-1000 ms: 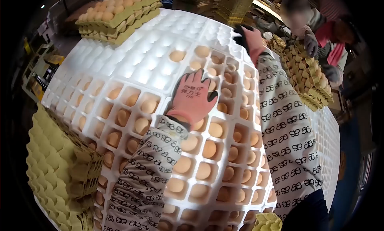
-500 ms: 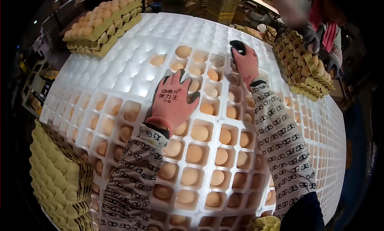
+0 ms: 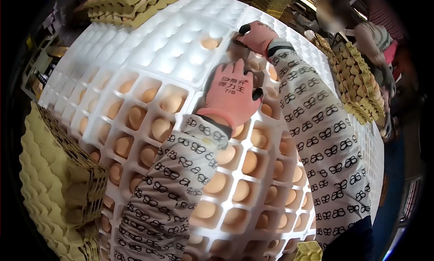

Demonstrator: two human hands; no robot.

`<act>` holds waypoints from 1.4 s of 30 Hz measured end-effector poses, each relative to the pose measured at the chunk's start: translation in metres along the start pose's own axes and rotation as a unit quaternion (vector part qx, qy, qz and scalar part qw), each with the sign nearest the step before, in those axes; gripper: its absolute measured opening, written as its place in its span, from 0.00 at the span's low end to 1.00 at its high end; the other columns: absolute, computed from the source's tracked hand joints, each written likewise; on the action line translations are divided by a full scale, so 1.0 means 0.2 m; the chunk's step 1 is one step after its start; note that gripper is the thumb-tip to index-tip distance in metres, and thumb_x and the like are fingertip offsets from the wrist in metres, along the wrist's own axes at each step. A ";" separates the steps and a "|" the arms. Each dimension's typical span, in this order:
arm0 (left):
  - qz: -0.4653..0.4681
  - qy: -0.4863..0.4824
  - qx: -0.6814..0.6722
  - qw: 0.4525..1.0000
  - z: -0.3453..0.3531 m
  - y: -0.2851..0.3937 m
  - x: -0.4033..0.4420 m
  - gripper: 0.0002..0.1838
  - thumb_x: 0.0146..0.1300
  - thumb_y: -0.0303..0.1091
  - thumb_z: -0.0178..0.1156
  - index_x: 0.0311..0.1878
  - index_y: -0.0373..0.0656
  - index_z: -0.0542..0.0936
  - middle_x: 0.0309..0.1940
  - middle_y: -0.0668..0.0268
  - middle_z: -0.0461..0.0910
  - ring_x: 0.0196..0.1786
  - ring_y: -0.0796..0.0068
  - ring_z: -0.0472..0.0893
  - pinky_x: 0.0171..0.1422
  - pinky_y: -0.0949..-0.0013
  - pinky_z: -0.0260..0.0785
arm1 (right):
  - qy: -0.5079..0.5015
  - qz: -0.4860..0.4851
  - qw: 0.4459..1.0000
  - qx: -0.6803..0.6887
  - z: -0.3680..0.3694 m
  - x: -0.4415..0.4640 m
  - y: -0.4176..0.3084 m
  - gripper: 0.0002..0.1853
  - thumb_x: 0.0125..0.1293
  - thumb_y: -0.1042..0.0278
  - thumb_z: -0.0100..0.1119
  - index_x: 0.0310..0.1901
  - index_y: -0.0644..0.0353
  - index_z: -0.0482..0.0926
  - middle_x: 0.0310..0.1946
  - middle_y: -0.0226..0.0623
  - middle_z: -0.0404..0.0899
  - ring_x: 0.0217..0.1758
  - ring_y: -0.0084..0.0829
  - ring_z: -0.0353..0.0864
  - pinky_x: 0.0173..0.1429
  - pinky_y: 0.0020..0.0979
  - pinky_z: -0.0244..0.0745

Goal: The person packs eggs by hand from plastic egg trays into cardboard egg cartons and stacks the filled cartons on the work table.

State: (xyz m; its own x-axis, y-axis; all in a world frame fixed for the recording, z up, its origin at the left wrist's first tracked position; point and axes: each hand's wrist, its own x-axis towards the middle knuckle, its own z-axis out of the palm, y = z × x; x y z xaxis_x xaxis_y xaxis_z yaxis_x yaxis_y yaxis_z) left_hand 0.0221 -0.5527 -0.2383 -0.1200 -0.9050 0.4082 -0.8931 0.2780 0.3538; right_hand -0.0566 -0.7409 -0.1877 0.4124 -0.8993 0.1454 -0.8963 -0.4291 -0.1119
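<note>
Left hand (image 3: 230,91): pink glove, dark at the fingertips, printed characters on the back. I have it palm down over the cells of the white foam tray (image 3: 193,102), fingers a little apart and pointing to the far side, thumb out to the right. Whether the palm presses on anything beneath is hidden.

Right hand (image 3: 258,35): matching glove, beyond my left and slightly to its right, at the far cells. Fingers bent down and inward; tips partly covered, so I cannot tell whether they close on an egg.

Eggs (image 3: 250,163): brownish, seated one to a cell, in rows nearer to me and to both sides of my left forearm; some cells lie in shade. A single egg (image 3: 210,43) sits ahead of my left fingers, at the edge of the bumpy white foam surface (image 3: 176,48).

Surroundings: egg-filled pulp trays (image 3: 135,7) are stacked at the far left, resting on the foam. Nested pulp trays (image 3: 54,166) stand at near left. A tall stack of loaded pulp trays (image 3: 359,82) stands at far right, near another person (image 3: 373,41). My patterned sleeves (image 3: 321,130) cross the foam.
</note>
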 end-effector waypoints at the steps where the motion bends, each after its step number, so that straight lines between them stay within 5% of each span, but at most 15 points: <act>1: 0.000 -0.006 0.000 1.000 0.00 -0.01 0.00 0.24 0.61 0.49 0.59 0.53 0.40 0.78 0.60 0.52 0.71 0.62 0.56 0.70 0.70 0.57 0.58 | -0.042 -0.009 0.998 0.055 -0.03 -0.01 0.00 0.25 0.57 0.48 0.64 0.49 0.59 0.83 0.47 0.46 0.84 0.50 0.44 0.84 0.55 0.37 0.77; 3: -0.001 -0.018 -0.001 1.000 -0.01 -0.01 0.00 0.24 0.62 0.49 0.59 0.53 0.40 0.78 0.60 0.52 0.70 0.62 0.56 0.70 0.70 0.57 0.58 | -0.062 -0.036 0.994 0.081 -0.10 -0.07 -0.05 0.19 0.56 0.60 0.63 0.49 0.54 0.83 0.49 0.46 0.83 0.51 0.46 0.82 0.57 0.40 0.76; 6: -0.003 -0.013 0.010 1.000 -0.01 -0.01 -0.01 0.24 0.62 0.50 0.58 0.53 0.40 0.78 0.60 0.53 0.70 0.61 0.56 0.71 0.70 0.57 0.58 | 0.054 -0.192 0.979 0.050 0.05 -0.02 0.12 0.16 0.55 0.62 0.62 0.46 0.54 0.84 0.45 0.44 0.84 0.49 0.45 0.83 0.54 0.39 0.77; 11: -0.009 -0.026 0.017 0.999 -0.01 -0.01 0.00 0.24 0.63 0.51 0.58 0.53 0.41 0.78 0.60 0.55 0.71 0.61 0.58 0.71 0.70 0.58 0.57 | 0.023 0.058 0.996 0.056 -0.08 -0.10 0.22 0.21 0.55 0.51 0.65 0.43 0.59 0.85 0.42 0.46 0.85 0.49 0.44 0.84 0.55 0.37 0.77; 14: -0.015 -0.033 0.014 0.999 -0.02 0.00 0.00 0.24 0.64 0.51 0.58 0.53 0.41 0.78 0.59 0.56 0.71 0.61 0.59 0.71 0.70 0.58 0.57 | -0.005 -0.008 0.999 -0.032 -0.01 -0.04 0.33 0.25 0.56 0.48 0.66 0.50 0.56 0.83 0.45 0.45 0.85 0.51 0.40 0.84 0.56 0.37 0.77; 17: -0.014 -0.028 0.018 0.999 -0.01 0.00 0.00 0.24 0.63 0.51 0.58 0.53 0.41 0.78 0.59 0.56 0.71 0.61 0.59 0.71 0.70 0.58 0.57 | -0.129 -0.004 0.991 0.038 -0.08 -0.06 0.30 0.22 0.60 0.51 0.63 0.54 0.52 0.80 0.50 0.43 0.83 0.53 0.38 0.82 0.56 0.37 0.77; 20: -0.017 -0.033 0.020 0.999 -0.02 0.00 0.00 0.24 0.63 0.51 0.58 0.53 0.41 0.78 0.59 0.56 0.71 0.61 0.58 0.71 0.70 0.58 0.57 | 0.018 -0.092 0.984 -0.151 0.00 -0.17 0.21 0.18 0.63 0.53 0.59 0.51 0.52 0.80 0.48 0.41 0.83 0.51 0.39 0.83 0.53 0.38 0.77; 21: -0.015 -0.027 0.022 0.999 -0.01 0.00 0.00 0.24 0.63 0.51 0.58 0.53 0.41 0.78 0.59 0.56 0.71 0.60 0.58 0.71 0.69 0.58 0.57 | -0.018 -0.114 0.970 -0.212 -0.01 -0.16 0.18 0.18 0.64 0.52 0.58 0.50 0.53 0.79 0.47 0.40 0.83 0.51 0.40 0.82 0.53 0.39 0.77; 24: -0.013 -0.028 0.020 0.999 -0.01 0.00 0.00 0.24 0.63 0.51 0.58 0.53 0.41 0.78 0.59 0.56 0.71 0.60 0.58 0.71 0.69 0.58 0.57 | -0.001 -0.102 0.959 -0.265 0.03 -0.16 0.17 0.17 0.65 0.53 0.57 0.50 0.53 0.78 0.46 0.39 0.83 0.51 0.41 0.82 0.53 0.40 0.77; 29: -0.011 -0.033 0.006 0.999 -0.03 0.00 0.00 0.25 0.63 0.51 0.58 0.55 0.41 0.78 0.61 0.55 0.70 0.62 0.58 0.70 0.70 0.58 0.56 | -0.112 -0.093 0.979 -0.142 -0.04 -0.11 0.22 0.22 0.63 0.56 0.62 0.56 0.56 0.76 0.49 0.47 0.81 0.54 0.49 0.79 0.58 0.42 0.74; 33: -0.011 -0.031 0.002 0.999 -0.03 -0.01 0.00 0.26 0.63 0.51 0.58 0.55 0.41 0.78 0.61 0.54 0.69 0.63 0.57 0.69 0.71 0.57 0.55 | -0.163 -0.066 0.974 -0.142 -0.06 -0.01 0.23 0.22 0.63 0.52 0.63 0.52 0.59 0.76 0.49 0.47 0.81 0.56 0.46 0.79 0.59 0.41 0.74; 37: -0.008 0.002 0.012 1.000 0.02 -0.01 0.00 0.25 0.63 0.51 0.58 0.54 0.39 0.79 0.60 0.55 0.71 0.62 0.59 0.70 0.71 0.57 0.55 | -0.102 -0.088 0.952 -0.276 -0.04 -0.04 0.08 0.15 0.59 0.61 0.64 0.44 0.60 0.86 0.45 0.47 0.85 0.50 0.47 0.85 0.53 0.40 0.79; 40: -0.017 -0.027 0.011 0.999 -0.01 0.00 0.01 0.25 0.63 0.51 0.59 0.53 0.39 0.80 0.60 0.55 0.71 0.62 0.59 0.70 0.71 0.56 0.54 | -0.183 -0.002 0.946 -0.269 -0.08 0.03 0.02 0.16 0.58 0.57 0.68 0.43 0.59 0.85 0.42 0.46 0.86 0.49 0.44 0.85 0.51 0.39 0.79; 42: -0.019 -0.041 0.013 0.999 -0.02 0.00 0.00 0.25 0.63 0.51 0.59 0.53 0.39 0.79 0.60 0.55 0.71 0.62 0.59 0.70 0.71 0.57 0.55 | -0.143 -0.003 0.953 -0.266 -0.08 0.01 0.00 0.14 0.56 0.64 0.69 0.42 0.60 0.86 0.44 0.47 0.85 0.49 0.45 0.85 0.51 0.39 0.80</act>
State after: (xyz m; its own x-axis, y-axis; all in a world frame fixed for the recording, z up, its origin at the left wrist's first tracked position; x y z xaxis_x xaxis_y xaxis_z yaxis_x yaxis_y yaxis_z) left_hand 0.0235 -0.5515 -0.2338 -0.1198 -0.9382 0.3248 -0.9086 0.2354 0.3449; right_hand -0.0578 -0.7414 -0.1715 0.3763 -0.9161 -0.1383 -0.8182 -0.3986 0.4143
